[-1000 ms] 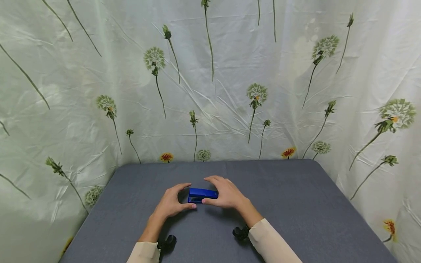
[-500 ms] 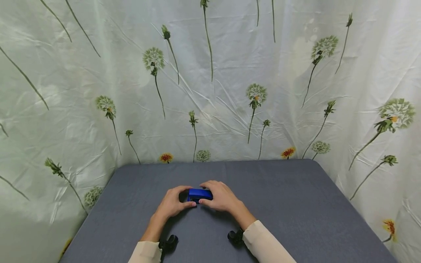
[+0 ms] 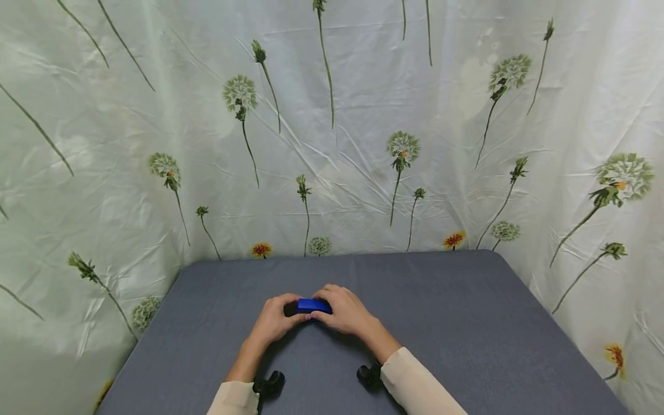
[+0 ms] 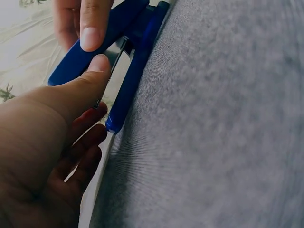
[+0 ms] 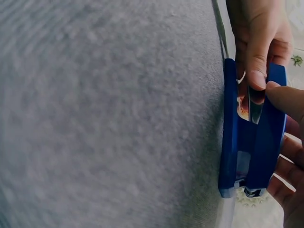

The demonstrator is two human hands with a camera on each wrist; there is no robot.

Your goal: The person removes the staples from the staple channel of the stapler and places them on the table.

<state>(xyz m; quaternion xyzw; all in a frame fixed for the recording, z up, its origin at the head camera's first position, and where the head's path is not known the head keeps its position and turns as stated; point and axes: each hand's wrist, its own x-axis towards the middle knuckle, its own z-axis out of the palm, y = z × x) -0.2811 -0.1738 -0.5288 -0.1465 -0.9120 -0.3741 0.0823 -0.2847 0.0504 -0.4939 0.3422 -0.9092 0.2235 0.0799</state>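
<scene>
A blue stapler [image 3: 313, 305] stands on the grey table between my hands, its base down on the cloth. Its upper arm [image 5: 270, 142] is raised apart from the base [image 5: 229, 137], and a metal strip [image 5: 255, 111] shows in the gap. My left hand [image 3: 275, 318] holds the stapler's left part, thumb on the near side against the strip and fingers on the far side. With thumb and fingers, my right hand [image 3: 346, 310] grips the upper arm from the right. In the left wrist view both thumbs lie close together on the stapler [image 4: 71, 69]. The far-side fingertips are partly hidden.
Grey cloth covers the table [image 3: 441, 323] all round the hands. Behind it and at the sides hangs a pale curtain [image 3: 353, 173] printed with dandelions. Black wrist cameras, one a small dark block [image 3: 271, 385], sit under the wrists near the tabletop.
My right hand has moved left and closer round the stapler, covering its right end. The left hand's thumb has come in against the stapler, and the two thumbs now nearly meet.
</scene>
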